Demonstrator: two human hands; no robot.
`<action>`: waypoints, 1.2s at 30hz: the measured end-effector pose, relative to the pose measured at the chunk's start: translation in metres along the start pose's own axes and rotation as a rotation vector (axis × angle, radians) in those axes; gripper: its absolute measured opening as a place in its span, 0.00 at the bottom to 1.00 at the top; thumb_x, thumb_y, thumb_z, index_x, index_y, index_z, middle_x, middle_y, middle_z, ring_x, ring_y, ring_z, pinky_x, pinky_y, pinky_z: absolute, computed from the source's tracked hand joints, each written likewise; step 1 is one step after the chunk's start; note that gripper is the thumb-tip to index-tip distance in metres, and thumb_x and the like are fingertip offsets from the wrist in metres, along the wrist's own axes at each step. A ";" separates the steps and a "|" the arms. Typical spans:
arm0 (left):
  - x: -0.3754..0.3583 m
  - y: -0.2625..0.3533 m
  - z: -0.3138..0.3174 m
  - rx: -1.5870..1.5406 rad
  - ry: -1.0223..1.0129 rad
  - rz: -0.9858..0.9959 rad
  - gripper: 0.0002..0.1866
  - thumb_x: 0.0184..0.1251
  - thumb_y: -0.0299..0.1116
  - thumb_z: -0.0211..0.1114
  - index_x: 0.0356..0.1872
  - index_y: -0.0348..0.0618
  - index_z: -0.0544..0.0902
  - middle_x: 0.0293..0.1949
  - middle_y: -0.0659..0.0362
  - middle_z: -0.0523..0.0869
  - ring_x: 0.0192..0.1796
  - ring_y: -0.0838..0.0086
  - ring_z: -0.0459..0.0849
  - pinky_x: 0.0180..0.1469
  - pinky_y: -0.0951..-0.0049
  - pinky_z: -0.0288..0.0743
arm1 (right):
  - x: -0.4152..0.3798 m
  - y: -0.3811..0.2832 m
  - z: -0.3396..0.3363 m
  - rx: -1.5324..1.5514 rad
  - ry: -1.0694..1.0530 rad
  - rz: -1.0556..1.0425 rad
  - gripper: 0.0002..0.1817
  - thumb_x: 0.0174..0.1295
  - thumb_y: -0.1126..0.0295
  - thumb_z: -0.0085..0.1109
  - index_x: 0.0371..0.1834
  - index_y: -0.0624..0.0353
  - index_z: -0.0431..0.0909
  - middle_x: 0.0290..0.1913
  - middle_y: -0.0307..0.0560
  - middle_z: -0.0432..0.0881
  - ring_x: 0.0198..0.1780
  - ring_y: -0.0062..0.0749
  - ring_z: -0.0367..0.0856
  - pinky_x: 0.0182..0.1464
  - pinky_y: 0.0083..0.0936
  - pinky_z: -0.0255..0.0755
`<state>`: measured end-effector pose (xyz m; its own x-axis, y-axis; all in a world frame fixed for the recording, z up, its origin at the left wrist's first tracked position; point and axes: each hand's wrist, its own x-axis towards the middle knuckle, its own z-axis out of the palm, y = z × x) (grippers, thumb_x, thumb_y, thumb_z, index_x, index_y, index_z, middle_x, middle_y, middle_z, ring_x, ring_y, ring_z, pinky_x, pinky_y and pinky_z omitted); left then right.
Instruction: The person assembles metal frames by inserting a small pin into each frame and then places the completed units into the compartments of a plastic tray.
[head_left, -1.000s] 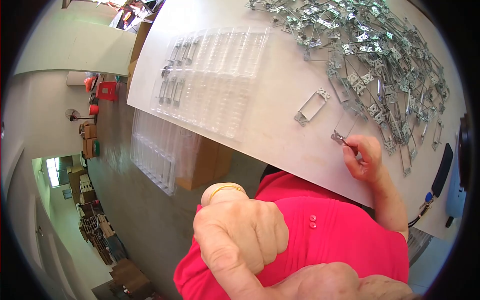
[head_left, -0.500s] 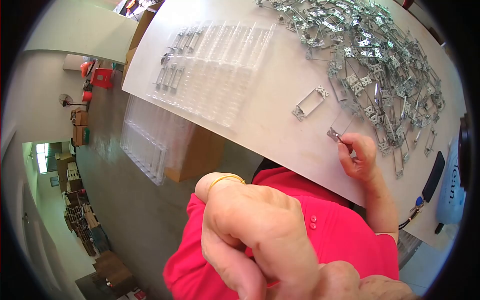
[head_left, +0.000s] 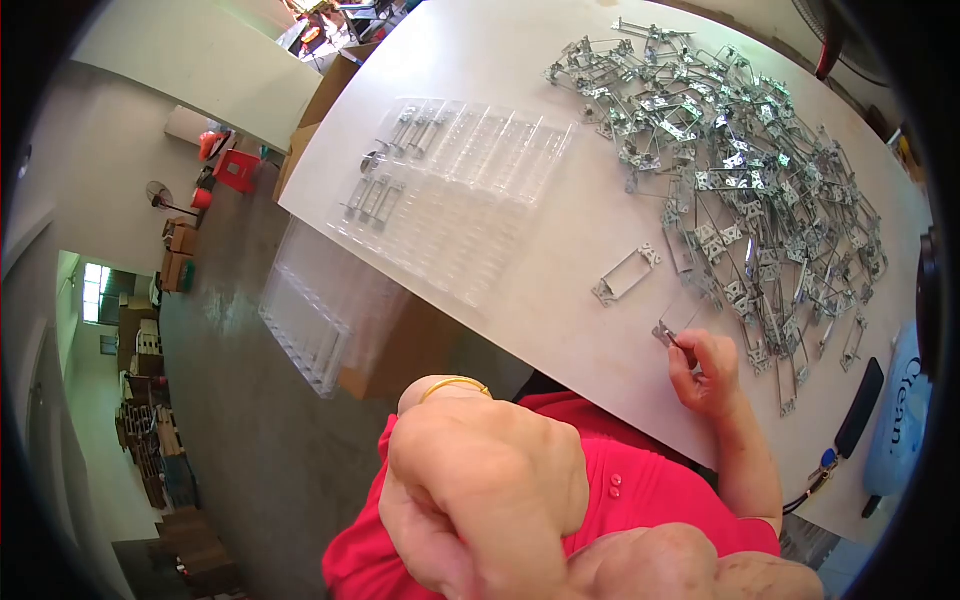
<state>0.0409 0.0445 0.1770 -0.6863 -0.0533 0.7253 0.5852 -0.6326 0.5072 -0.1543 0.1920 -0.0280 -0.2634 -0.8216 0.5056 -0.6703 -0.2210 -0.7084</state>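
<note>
My right hand (head_left: pixel 706 372) pinches a metal wire bracket (head_left: pixel 663 333) by its near end plate, at the table's near edge. The bracket's thin wires point toward the pile and are hard to see. Beyond it lies a second bracket (head_left: pixel 627 275), a wire rectangle with a punched plate at each end. A large tangled pile of such brackets (head_left: pixel 740 180) covers the table's right side. My left hand (head_left: pixel 480 480), with a yellow bangle at the wrist, is raised close to the camera. Its fingers are curled, and what they hold, if anything, is hidden.
On the white table (head_left: pixel 545 310) sits a clear plastic tray (head_left: pixel 470 200) with several brackets in its left slots. More clear trays (head_left: pixel 305 325) stand below the table edge beside a cardboard box (head_left: pixel 400 345). A black phone-like object (head_left: pixel 864 393) and a blue package (head_left: pixel 897 425) lie at right.
The camera view has tilted, so the table and pile appear lower. My right hand still pinches the bracket at nearly the same spot on the table. My left hand stays curled near the camera.
</note>
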 end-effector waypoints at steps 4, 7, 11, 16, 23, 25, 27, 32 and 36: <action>0.002 0.003 0.004 0.032 -0.045 -0.068 0.07 0.74 0.26 0.60 0.45 0.30 0.80 0.19 0.55 0.79 0.13 0.76 0.65 0.17 0.71 0.49 | 0.001 -0.001 -0.003 -0.029 0.025 -0.023 0.10 0.56 0.84 0.64 0.36 0.59 0.75 0.19 0.41 0.74 0.15 0.31 0.76 0.20 0.27 0.67; 0.003 0.003 0.004 0.022 -0.049 0.042 0.03 0.70 0.19 0.60 0.41 0.30 0.75 0.17 0.55 0.74 0.12 0.77 0.60 0.18 0.71 0.45 | 0.001 -0.001 -0.002 -0.032 0.031 -0.034 0.10 0.56 0.84 0.63 0.36 0.59 0.75 0.19 0.41 0.74 0.15 0.31 0.76 0.20 0.27 0.67; -0.017 -0.018 -0.002 0.142 0.230 0.207 0.14 0.69 0.29 0.68 0.46 0.27 0.78 0.26 0.51 0.84 0.21 0.69 0.77 0.21 0.69 0.64 | -0.002 0.003 0.000 -0.029 0.025 -0.027 0.09 0.56 0.84 0.63 0.36 0.59 0.75 0.18 0.41 0.74 0.15 0.31 0.75 0.19 0.27 0.66; -0.002 -0.047 -0.024 0.094 0.131 0.207 0.26 0.78 0.40 0.57 0.67 0.33 0.64 0.47 0.40 0.83 0.57 0.55 0.80 0.63 0.50 0.63 | 0.001 0.002 -0.001 -0.033 0.022 -0.024 0.08 0.58 0.82 0.64 0.36 0.59 0.76 0.17 0.41 0.73 0.14 0.31 0.74 0.19 0.27 0.65; 0.031 -0.066 0.067 -0.440 0.863 0.253 0.23 0.79 0.50 0.53 0.45 0.35 0.78 0.45 0.53 0.85 0.51 0.57 0.83 0.64 0.62 0.73 | -0.004 0.004 0.001 -0.052 -0.005 0.031 0.08 0.59 0.82 0.63 0.37 0.58 0.76 0.18 0.42 0.73 0.15 0.32 0.74 0.19 0.28 0.64; 0.020 -0.076 0.054 -0.409 0.722 0.121 0.25 0.80 0.51 0.50 0.45 0.34 0.78 0.43 0.53 0.85 0.49 0.61 0.83 0.61 0.63 0.74 | 0.001 -0.002 0.000 -0.136 0.021 -0.013 0.07 0.60 0.82 0.62 0.37 0.60 0.75 0.19 0.44 0.74 0.16 0.32 0.74 0.20 0.27 0.65; 0.011 -0.095 0.043 -0.367 0.568 -0.008 0.27 0.82 0.52 0.46 0.46 0.33 0.78 0.41 0.53 0.85 0.47 0.64 0.83 0.58 0.65 0.76 | 0.001 -0.001 0.002 -0.087 0.017 0.001 0.07 0.60 0.82 0.62 0.37 0.60 0.75 0.20 0.43 0.74 0.16 0.31 0.73 0.20 0.27 0.65; -0.001 -0.080 0.015 -0.294 0.116 -0.334 0.32 0.86 0.54 0.36 0.47 0.31 0.78 0.38 0.53 0.85 0.41 0.73 0.83 0.51 0.70 0.78 | 0.004 -0.002 0.000 -0.082 0.026 -0.032 0.07 0.60 0.83 0.62 0.37 0.61 0.75 0.20 0.42 0.75 0.17 0.29 0.74 0.21 0.25 0.66; -0.016 -0.074 -0.018 -0.289 -0.205 -0.742 0.18 0.83 0.43 0.52 0.44 0.37 0.82 0.39 0.54 0.87 0.40 0.67 0.86 0.49 0.67 0.79 | 0.003 -0.001 0.000 -0.064 0.004 -0.001 0.07 0.60 0.83 0.62 0.37 0.60 0.75 0.21 0.42 0.75 0.17 0.29 0.74 0.21 0.26 0.66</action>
<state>0.0011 0.0782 0.1197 -0.7421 0.5817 0.3331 -0.1433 -0.6230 0.7690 -0.1547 0.1900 -0.0258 -0.2652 -0.8192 0.5085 -0.7135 -0.1880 -0.6749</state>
